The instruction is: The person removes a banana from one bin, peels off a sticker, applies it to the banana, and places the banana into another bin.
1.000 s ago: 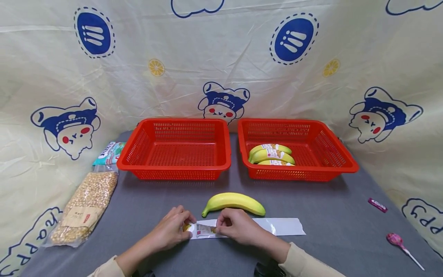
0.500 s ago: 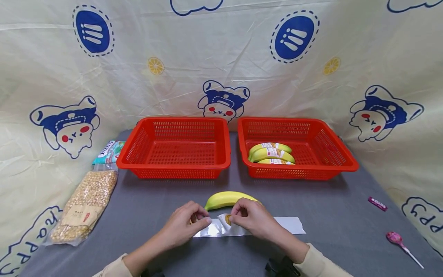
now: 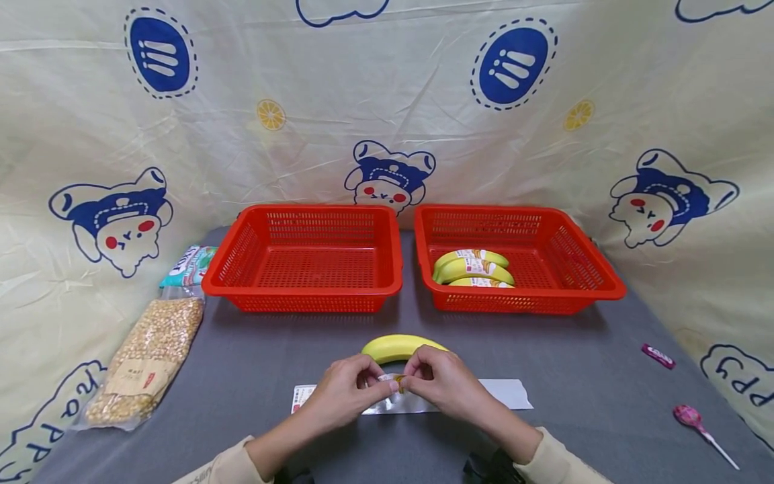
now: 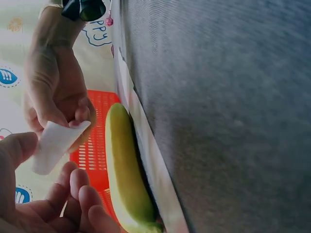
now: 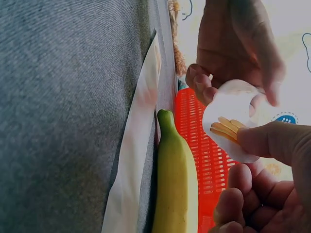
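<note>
A white sticker (image 5: 228,109) printed with a banana picture is raised above a white backing strip (image 3: 506,393). My right hand (image 3: 444,380) pinches one end of it between thumb and fingers. Close by the sticker's other end is my left hand (image 3: 341,391); its thumb and fingers stand apart around the edge in the left wrist view. Just behind the strip lies a yellow banana (image 3: 399,347), partly covered by the hands in the head view. Another printed sticker (image 3: 300,395) shows at the strip's left end.
Two red baskets stand behind: the left basket (image 3: 302,292) and the right basket (image 3: 544,296), which holds several labelled bananas (image 3: 474,270). Left are a bag of corn kernels (image 3: 151,356) and a teal packet (image 3: 189,266). Right lie a small purple candy (image 3: 658,356) and a lollipop (image 3: 689,418).
My right hand has peeled the sticker off the strip and raised it, moving right. The left hand left the strip's left end and shifted right to the sticker, uncovering that end.
</note>
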The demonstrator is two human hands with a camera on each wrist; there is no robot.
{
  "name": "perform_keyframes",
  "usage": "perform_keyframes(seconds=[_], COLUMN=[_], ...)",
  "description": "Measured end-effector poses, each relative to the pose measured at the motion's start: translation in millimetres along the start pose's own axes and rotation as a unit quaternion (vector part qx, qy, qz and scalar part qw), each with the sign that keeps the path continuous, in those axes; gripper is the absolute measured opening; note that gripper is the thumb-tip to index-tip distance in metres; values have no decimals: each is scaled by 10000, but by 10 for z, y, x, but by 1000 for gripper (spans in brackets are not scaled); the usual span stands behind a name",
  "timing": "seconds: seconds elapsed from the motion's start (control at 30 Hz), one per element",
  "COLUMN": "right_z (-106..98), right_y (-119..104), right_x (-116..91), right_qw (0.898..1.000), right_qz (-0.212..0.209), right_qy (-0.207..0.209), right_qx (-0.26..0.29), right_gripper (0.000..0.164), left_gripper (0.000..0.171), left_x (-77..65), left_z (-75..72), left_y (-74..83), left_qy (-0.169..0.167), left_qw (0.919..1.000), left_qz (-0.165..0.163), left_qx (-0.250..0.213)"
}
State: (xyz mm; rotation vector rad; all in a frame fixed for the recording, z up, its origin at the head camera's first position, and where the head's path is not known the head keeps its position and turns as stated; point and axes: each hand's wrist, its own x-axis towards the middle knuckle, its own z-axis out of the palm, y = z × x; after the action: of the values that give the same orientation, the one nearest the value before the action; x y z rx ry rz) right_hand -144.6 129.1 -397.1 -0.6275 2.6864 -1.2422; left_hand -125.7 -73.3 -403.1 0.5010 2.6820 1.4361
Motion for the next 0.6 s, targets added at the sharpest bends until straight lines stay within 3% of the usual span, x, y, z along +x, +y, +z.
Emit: perform_keyframes(seconds=[0.3, 0.6], right_z=[-41, -36], right_y=[87, 161], right_x=[-37, -9], right_qw=[9983, 9980], right_qz=[321, 419], right_qy=[-322, 87], right_qx=[365, 470], right_gripper=[14, 38], left_gripper=[7, 9], left_x=[31, 94], left_z=[0, 6], left_y=[-88, -47], left_qy=[-37, -170], left_qw=[9997, 9992], left_qz=[224, 245], left_qx=[-41, -283])
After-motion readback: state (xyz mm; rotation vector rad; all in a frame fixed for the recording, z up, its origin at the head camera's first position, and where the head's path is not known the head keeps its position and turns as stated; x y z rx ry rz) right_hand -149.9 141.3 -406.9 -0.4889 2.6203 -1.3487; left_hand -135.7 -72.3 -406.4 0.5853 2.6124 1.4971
